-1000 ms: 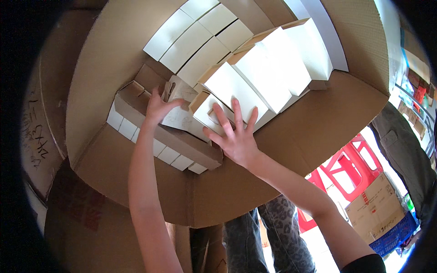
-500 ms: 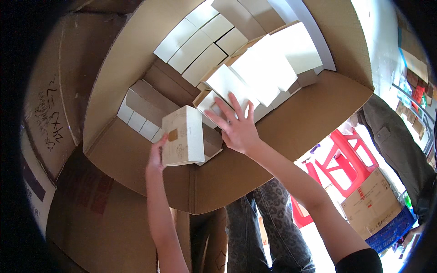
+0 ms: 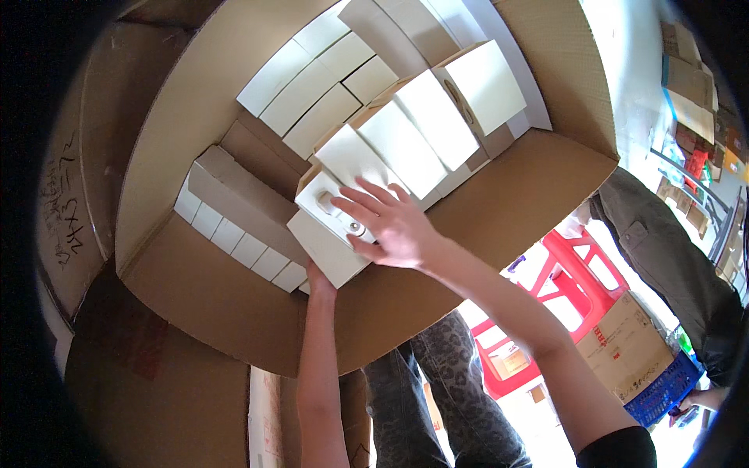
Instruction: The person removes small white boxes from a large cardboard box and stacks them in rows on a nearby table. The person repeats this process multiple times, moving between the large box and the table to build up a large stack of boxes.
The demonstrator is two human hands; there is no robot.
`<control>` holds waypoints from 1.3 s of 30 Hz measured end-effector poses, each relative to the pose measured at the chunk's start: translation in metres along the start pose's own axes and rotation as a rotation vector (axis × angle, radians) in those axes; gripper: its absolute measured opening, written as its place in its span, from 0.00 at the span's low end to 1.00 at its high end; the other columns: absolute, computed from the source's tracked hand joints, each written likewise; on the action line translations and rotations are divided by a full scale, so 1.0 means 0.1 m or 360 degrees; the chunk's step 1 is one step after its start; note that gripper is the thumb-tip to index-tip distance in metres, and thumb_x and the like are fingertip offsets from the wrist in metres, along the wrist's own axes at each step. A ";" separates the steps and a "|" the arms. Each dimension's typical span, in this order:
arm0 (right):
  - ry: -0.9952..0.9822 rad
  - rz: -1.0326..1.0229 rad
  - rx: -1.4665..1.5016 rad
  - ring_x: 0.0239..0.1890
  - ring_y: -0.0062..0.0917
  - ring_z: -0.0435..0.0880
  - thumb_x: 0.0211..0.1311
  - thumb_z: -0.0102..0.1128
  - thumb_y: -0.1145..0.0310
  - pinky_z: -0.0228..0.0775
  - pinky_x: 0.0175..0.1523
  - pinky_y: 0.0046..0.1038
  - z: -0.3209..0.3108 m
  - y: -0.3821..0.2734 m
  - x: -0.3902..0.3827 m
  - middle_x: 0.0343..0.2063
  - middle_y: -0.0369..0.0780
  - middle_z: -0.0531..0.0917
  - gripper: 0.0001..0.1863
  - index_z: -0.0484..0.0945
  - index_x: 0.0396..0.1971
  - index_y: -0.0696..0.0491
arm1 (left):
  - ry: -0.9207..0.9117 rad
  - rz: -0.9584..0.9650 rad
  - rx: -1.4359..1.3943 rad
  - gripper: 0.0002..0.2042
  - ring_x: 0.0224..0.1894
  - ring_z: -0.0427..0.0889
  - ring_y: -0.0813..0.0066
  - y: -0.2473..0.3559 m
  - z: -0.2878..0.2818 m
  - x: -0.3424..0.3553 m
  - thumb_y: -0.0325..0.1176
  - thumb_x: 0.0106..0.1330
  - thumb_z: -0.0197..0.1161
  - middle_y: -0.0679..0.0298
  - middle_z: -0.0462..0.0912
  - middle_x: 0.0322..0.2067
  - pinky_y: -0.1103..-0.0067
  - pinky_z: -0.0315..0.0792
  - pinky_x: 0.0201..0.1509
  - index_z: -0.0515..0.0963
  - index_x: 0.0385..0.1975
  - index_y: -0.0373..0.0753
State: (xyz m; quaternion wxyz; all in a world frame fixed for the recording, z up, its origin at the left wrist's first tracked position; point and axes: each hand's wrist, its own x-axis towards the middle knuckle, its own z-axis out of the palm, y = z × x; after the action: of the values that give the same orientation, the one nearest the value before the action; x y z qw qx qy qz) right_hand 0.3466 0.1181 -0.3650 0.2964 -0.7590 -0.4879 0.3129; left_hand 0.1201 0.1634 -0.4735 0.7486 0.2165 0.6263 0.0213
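Observation:
Inside a large open carton [image 3: 468,234] are several white boxes. My left hand [image 3: 321,282] is closed on a white box [image 3: 320,249] at the near end of the front row, its fingers mostly hidden by that box. My right hand [image 3: 395,228] is open, fingers apart, over the adjoining white box [image 3: 320,189], which has a small printed picture; whether the fingertips touch it is unclear. The rest of the front row [image 3: 431,117] leans tilted, rightward and up. At the left, small white boxes [image 3: 226,234] sit beside a brown cardboard strip, and more white boxes [image 3: 312,93] fill the back.
Cardboard [image 3: 156,398] lies at the left and below. At the right are another person's trousered leg [image 3: 655,249] and hand [image 3: 706,399], red plastic stools [image 3: 577,277], a carton [image 3: 624,343], a blue basket [image 3: 659,390] and shelving with boxes [image 3: 694,156].
My left hand has pulled a white box out from the left side and moved it rightward, beside the front row's end. My right hand has stayed over the front row. The view has shifted.

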 end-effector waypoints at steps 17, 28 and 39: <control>0.0094 0.1308 -0.0760 0.59 0.47 0.50 0.31 0.65 0.34 0.51 0.61 0.41 -1.46 2.08 0.25 0.55 0.53 0.50 0.57 0.56 0.58 0.57 | 0.0149 0.0085 0.0101 0.35 0.56 0.66 0.68 0.56 0.44 -0.20 0.48 0.60 0.57 0.59 0.63 0.56 0.72 0.64 0.56 0.51 0.62 0.38; 0.0421 0.1117 0.0541 0.50 0.32 0.67 0.42 0.70 0.54 0.64 0.53 0.31 -1.36 1.76 -0.04 0.43 0.45 0.68 0.42 0.57 0.52 0.59 | 0.0128 0.0460 0.0348 0.36 0.61 0.58 0.68 1.04 0.40 -0.20 0.45 0.63 0.55 0.59 0.53 0.62 0.74 0.56 0.61 0.42 0.65 0.41; -0.0041 0.1414 0.1161 0.53 0.32 0.69 0.41 0.67 0.44 0.57 0.59 0.33 -1.16 1.33 0.36 0.49 0.45 0.72 0.46 0.60 0.56 0.57 | 0.0140 0.0640 0.0752 0.42 0.56 0.63 0.65 1.44 0.56 -0.03 0.37 0.50 0.69 0.55 0.61 0.55 0.72 0.61 0.58 0.49 0.62 0.40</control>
State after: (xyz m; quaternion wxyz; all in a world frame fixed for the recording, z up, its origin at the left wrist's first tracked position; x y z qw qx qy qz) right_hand 0.5209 0.0884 -0.3990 0.3732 -0.7359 0.0137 0.5648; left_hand 0.2068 0.2768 -0.4136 0.6305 0.5029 0.5903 0.0320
